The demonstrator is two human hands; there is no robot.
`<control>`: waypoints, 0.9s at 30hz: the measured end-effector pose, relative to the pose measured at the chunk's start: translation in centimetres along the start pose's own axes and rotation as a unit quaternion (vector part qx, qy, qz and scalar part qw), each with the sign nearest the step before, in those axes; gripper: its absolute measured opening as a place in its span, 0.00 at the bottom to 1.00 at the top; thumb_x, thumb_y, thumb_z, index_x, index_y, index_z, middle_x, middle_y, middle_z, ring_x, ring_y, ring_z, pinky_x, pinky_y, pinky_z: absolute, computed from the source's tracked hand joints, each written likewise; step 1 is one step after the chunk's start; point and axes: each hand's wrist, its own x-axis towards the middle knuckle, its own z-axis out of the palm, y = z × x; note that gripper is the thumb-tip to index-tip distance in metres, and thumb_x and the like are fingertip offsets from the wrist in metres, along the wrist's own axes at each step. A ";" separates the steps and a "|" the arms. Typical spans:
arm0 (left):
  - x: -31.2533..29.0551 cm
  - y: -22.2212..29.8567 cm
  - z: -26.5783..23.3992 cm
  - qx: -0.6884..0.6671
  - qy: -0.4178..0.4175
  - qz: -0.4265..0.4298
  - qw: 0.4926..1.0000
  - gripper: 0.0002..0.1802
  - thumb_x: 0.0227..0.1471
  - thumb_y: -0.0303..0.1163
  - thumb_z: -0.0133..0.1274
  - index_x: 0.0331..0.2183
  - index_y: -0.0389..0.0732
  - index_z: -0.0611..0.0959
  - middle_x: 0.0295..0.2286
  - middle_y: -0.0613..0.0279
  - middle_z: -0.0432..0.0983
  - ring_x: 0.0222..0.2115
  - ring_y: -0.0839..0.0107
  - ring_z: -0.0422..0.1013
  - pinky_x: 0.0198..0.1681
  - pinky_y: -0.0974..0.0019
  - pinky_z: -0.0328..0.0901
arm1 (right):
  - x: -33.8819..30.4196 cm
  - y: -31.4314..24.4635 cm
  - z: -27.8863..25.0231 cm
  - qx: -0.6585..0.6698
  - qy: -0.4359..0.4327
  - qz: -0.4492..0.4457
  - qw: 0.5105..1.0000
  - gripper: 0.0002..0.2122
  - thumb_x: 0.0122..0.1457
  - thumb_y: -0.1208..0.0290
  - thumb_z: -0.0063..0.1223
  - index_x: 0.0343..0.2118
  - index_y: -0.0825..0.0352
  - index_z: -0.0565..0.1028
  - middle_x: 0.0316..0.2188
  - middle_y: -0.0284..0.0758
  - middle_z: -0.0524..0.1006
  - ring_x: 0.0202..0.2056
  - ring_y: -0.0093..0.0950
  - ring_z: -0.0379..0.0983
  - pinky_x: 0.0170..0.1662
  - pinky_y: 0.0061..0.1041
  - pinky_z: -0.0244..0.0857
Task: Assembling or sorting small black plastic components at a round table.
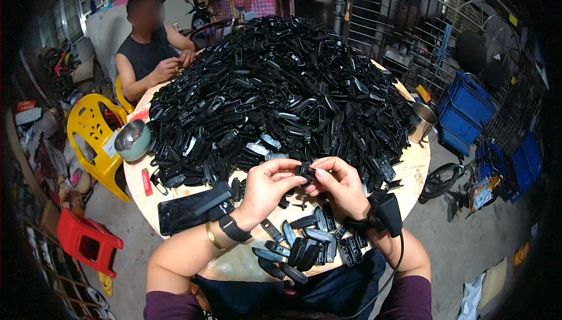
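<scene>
Between both hands, over the front of a round table, I hold a small black plastic part (305, 172). My left hand (268, 186) pinches it from the left with thumb and forefinger. My right hand (339, 184) closes on its right side, thumb and fingers drawn together. Just beyond my hands rises a large heap of similar black plastic parts (281, 92). Below my hands, near the table's front edge, lies a loose group of black and grey elongated pieces (307, 241). What exactly the held part is, I cannot make out.
A black phone-like slab (178, 212) lies left of my forearm. A green-and-steel bowl (133, 140) and a metal mug (421, 122) stand at the table's sides. Another person (146, 51) sits at the far left. Yellow chair (93, 136), red stool (88, 241) and blue crates (465, 109) surround the table.
</scene>
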 end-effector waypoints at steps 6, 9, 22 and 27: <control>-0.2 -0.1 0.2 0.015 0.004 -0.001 1.000 0.17 0.47 0.17 0.57 0.43 0.29 0.77 0.36 0.54 0.78 0.36 0.73 0.75 0.42 0.73 0.70 | -0.2 0.1 0.6 -0.070 0.008 0.009 0.998 0.08 0.61 0.74 0.48 0.40 0.71 0.69 0.34 0.35 0.74 0.30 0.21 0.75 0.33 0.19 0.73; -0.3 0.0 0.5 -0.010 -0.001 -0.007 1.000 0.17 0.50 0.19 0.54 0.44 0.30 0.77 0.40 0.54 0.77 0.38 0.72 0.74 0.45 0.71 0.69 | -0.2 0.5 0.8 -0.275 0.050 -0.146 0.949 0.12 0.57 0.73 0.55 0.40 0.72 0.69 0.33 0.35 0.74 0.26 0.18 0.72 0.29 0.17 0.68; -0.4 2.0 -0.1 0.130 -0.067 0.038 0.989 0.13 0.52 0.20 0.50 0.41 0.32 0.81 0.37 0.56 0.79 0.38 0.73 0.74 0.44 0.71 0.67 | -0.5 -1.2 1.1 -0.434 -0.010 -0.272 0.859 0.10 0.49 0.71 0.61 0.32 0.71 0.77 0.26 0.41 0.77 0.25 0.36 0.75 0.28 0.27 0.68; -0.7 3.4 0.2 0.201 -0.124 0.054 0.970 0.14 0.49 0.21 0.53 0.41 0.34 0.81 0.35 0.58 0.79 0.35 0.73 0.74 0.41 0.71 0.68 | 0.5 -2.4 -1.5 -0.286 0.016 -0.172 0.943 0.09 0.53 0.73 0.56 0.36 0.71 0.77 0.29 0.41 0.78 0.29 0.28 0.76 0.32 0.24 0.68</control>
